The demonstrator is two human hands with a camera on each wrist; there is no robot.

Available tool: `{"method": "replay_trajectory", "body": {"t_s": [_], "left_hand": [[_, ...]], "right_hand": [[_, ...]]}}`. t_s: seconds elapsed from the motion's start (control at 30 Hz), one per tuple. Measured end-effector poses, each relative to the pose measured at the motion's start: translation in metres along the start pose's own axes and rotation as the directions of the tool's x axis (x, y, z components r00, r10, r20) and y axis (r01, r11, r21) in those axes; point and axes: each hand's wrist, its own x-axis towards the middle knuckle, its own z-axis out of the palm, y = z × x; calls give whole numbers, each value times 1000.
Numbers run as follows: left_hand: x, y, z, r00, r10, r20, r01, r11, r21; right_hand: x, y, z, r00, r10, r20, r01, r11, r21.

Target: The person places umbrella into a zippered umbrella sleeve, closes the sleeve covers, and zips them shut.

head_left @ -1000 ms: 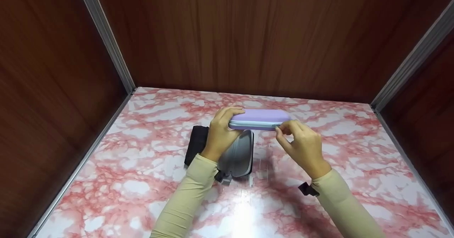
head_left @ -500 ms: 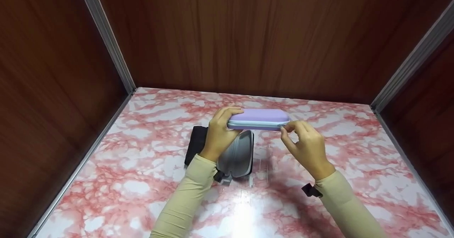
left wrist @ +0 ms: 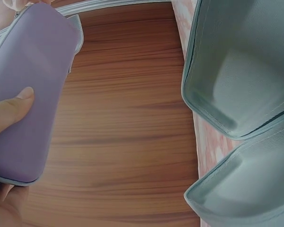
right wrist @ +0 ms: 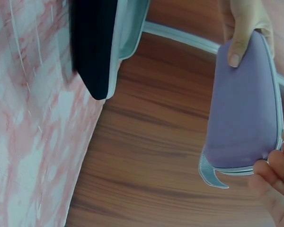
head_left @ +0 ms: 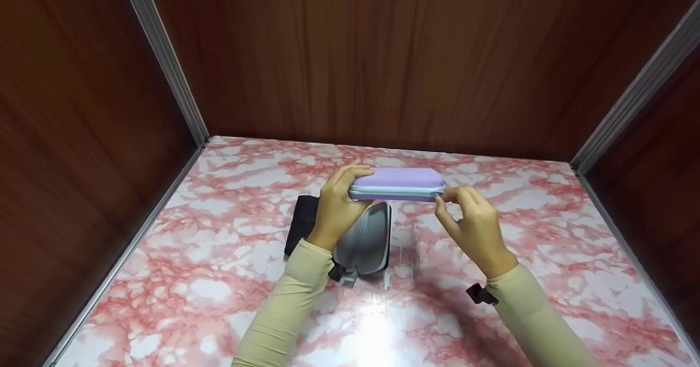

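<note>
Raised above the table is a purple hard zip case (head_left: 399, 178) with a light blue zipper along its near side. My left hand (head_left: 342, 205) grips its left end, the thumb pressed on the purple underside in the left wrist view. At the right end, my right hand (head_left: 474, 226) pinches the zipper pull (head_left: 436, 194) between thumb and index finger. A light blue strap (right wrist: 210, 172) hangs off that end in the right wrist view. The zipper looks closed along the visible side; the far side is hidden.
Below my left hand, a black case with grey lining (head_left: 374, 238) lies spread open on the marbled red-and-white table (head_left: 208, 290); my left hand and wrist hide part of it. Brown wood-grain panels (head_left: 372, 60) with metal edging enclose the table's back and sides.
My right hand has slid right, carrying the zipper pull toward the case's right end. My left hand and the purple case have shifted slightly left.
</note>
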Motion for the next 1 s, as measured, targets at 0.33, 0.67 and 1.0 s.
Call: {"method": "replay_trajectory", "body": {"t_s": [0.33,0.67,1.0], "left_hand": [[-2,-2,0,1000,-1,-10,1,1000,-17],[-2,-1,0,1000,-17,-12,17,1000,-22],[0,1,0,999,-35,-22,34,999,-34]], "right_hand": [[-4,3,2,998,-54,-30,52,998,-36],[-3,2,3,996,-74,-51,71,996,-59],[3,-1,4,995,-89,-50,86,994,-67]]}}
